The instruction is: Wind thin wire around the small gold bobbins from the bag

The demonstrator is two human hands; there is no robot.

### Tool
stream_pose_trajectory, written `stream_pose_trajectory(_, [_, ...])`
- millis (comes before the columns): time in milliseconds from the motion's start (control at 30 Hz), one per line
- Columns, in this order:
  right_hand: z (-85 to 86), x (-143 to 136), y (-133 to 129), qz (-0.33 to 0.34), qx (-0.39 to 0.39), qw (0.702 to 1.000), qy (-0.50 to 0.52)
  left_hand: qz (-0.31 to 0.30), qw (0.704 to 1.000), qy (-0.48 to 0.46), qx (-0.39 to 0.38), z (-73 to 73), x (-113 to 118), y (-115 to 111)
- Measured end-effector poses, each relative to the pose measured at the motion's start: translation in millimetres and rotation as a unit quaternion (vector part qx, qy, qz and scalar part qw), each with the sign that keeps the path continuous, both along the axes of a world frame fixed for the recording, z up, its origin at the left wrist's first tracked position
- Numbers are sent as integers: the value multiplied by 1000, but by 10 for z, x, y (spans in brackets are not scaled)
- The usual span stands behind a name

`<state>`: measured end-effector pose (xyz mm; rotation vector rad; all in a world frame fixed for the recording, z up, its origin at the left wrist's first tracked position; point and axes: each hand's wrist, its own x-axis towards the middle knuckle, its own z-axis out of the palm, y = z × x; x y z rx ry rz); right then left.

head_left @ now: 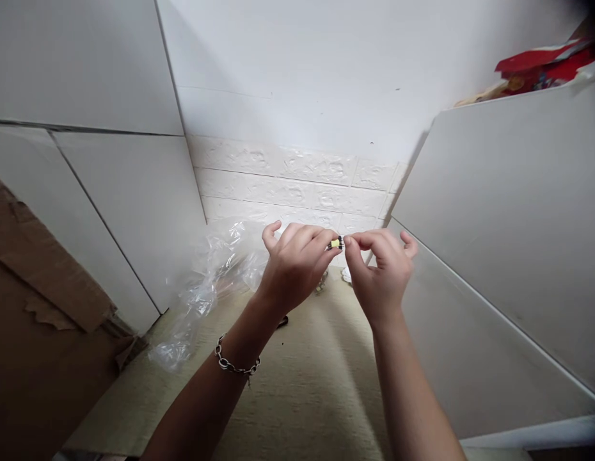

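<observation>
My left hand (295,259) pinches a small transformer (335,244) between thumb and fingers. The part has a yellow-wrapped middle, black ends and thin metal pins pointing right. Close against those pins, my right hand (381,266) has its thumb and index fingertip pressed together; whether a pin or a fine wire lies between them is too small to make out. Both hands are held up above the table, near its far side. A chain bracelet (236,365) circles my left wrist.
Crumpled clear plastic (201,294) lies left on the pale table (297,390). Behind my hands sit small metallic pieces (321,283) and a white item (346,275), partly hidden. Grey panels flank both sides; torn cardboard (43,256) stands left. A brick-patterned wall (297,169) closes the back.
</observation>
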<state>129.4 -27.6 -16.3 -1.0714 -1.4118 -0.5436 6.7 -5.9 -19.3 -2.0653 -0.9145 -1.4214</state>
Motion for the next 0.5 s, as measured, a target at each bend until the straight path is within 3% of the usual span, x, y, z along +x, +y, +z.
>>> stream_pose_trajectory(300, [-130, -6, 162, -52, 18, 995, -83, 53, 992, 110, 20, 36, -113, 9])
stream_pose_trajectory(500, [-203, 12, 236, -73, -3, 984, -161, 83, 987, 135, 24, -5, -109, 64])
